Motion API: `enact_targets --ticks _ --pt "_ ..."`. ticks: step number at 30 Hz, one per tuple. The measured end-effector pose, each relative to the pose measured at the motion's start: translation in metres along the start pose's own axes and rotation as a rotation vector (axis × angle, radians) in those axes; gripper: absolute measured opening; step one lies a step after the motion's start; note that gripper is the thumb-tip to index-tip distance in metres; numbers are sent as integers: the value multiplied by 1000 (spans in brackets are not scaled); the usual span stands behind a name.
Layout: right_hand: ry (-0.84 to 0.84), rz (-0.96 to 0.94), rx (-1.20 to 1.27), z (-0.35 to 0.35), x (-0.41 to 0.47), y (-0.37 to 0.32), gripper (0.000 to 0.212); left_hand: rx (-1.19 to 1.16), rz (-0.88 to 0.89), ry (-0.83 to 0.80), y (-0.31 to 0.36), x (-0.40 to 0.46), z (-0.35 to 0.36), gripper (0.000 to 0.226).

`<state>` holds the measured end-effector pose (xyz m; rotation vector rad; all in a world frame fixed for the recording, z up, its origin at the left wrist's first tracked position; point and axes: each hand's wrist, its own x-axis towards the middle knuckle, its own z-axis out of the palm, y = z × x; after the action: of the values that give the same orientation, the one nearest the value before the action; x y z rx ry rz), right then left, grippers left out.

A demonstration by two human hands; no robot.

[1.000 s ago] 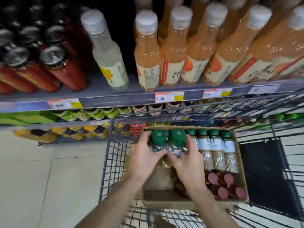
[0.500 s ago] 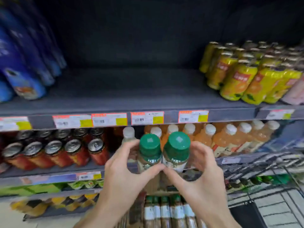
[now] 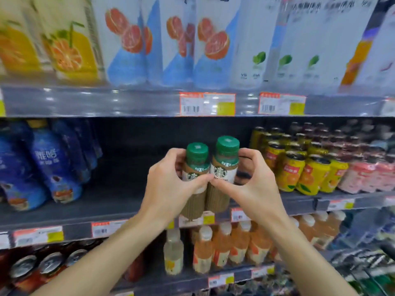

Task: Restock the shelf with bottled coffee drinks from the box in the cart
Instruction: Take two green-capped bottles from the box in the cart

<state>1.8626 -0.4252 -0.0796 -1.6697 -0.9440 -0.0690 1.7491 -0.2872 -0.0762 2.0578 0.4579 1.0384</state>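
We held two coffee bottles side by side, touching, upright in front of the gap in the middle shelf [image 3: 119, 201]. Our left hand [image 3: 168, 189] had its grip curled round the left coffee bottle [image 3: 195, 180], thumb across the label and fingers wrapped behind it. Our right hand [image 3: 254, 189] had its grip clamped the same way on the right coffee bottle [image 3: 224, 174], and the two thumb tips met at the seam between the labels. Both bottles had green caps, white labels with a round green logo, and ribbed brown lower halves. The right one sat a little higher than the left. Their bases seemed level with the shelf's front edge, though we could not tell whether they rested on it or hung just before it.

To the left of that gap stood dark blue bottles [image 3: 49, 165], and to the right yellow cans [image 3: 299, 171] with pink cans [image 3: 361, 176] beyond them. On the shelf above stood tall cartons printed with orange slices [image 3: 68, 52], grapefruit [image 3: 213, 45] and green leaves [image 3: 259, 58], over orange price tags [image 3: 207, 104]. Below, pale orange bottles with white caps [image 3: 203, 248] stood beside one clear bottle [image 3: 173, 251], with red cans [image 3: 49, 268] to the left.
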Motion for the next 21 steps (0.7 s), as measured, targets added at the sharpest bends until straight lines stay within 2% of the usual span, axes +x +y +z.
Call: enact_targets --ticks 7,21 --pt "-4 99 61 16 31 21 67 -25 -122 14 -14 36 19 53" --pt "-106 217 124 17 54 72 72 -22 -180 21 -33 51 50 54"
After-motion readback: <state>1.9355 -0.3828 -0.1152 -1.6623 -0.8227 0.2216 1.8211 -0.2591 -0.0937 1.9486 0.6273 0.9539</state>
